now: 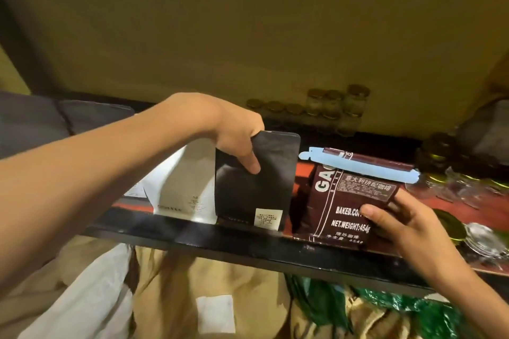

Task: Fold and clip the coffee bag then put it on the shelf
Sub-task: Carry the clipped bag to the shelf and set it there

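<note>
Clipped coffee bag stands on shelf, one hand on it, other hand on neighbouring bag.

Brown coffee bag (347, 201) upright on the shelf (248, 246), at 4 o'clock of frame centre; top folded over, light blue clip (358, 165) clamped across the fold. Right hand (410, 226) grips the bag's lower right corner: thumb pressed on the printed front, remaining fingers hidden behind the bag. Left hand (237, 132) pinches the top left corner of a black bag (253, 181) just beside the coffee bag at its 9 o'clock, thumb on front. White bag (181, 187) further toward 9 o'clock. Small jars (330, 107) at 12 o'clock, against the back wall.
</note>
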Motion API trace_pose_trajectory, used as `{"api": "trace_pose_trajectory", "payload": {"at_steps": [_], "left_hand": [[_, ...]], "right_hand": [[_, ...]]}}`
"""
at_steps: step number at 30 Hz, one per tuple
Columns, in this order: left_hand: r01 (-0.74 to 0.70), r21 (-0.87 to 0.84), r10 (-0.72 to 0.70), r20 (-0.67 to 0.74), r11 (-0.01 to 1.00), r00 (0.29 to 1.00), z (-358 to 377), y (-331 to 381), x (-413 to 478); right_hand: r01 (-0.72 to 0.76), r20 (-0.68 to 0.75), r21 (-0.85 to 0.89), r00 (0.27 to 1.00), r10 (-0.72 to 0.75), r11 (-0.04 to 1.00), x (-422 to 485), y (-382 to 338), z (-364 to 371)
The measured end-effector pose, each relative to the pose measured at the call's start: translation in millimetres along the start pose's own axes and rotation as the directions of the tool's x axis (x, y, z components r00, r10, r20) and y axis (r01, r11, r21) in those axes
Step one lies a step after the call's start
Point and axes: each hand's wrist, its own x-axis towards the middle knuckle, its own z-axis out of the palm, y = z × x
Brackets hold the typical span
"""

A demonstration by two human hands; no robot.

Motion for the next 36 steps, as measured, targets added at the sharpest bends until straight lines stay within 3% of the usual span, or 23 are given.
{"api": "trace_pose_trajectory", "payload": {"at_steps": [6, 17, 25, 36], "left_hand": [[-0.007, -0.003, 0.006, -0.013, 1.0, 1.0, 2.0, -1.9, -0.3], [0.025, -0.045, -0.025, -0.002, 0.999, 1.0, 0.9, 1.1, -0.8], [0.025, -0.058, -0.025, 0.008, 0.998, 1.0, 0.3, -1.6, -0.4], [0.007, -0.061, -0.009, -0.021, 0.998, 1.0, 3.3, -0.4, -0.9]], "right_hand": [[-0.024, 0.037, -0.007, 0.999, 0.024, 1.0, 0.0, 3.5, 1.3], [0.003, -0.012, -0.182, 1.0, -0.005, 0.983, -2.8, 5.0, 16.8], [-0.002, 0.048, -0.281, 0.999, 0.016, 0.96, -6.4, -1.5, 18.0], [-0.095, 0.136, -0.066, 0.985, 0.104, 0.993, -19.2, -16.7, 32.1]]}}
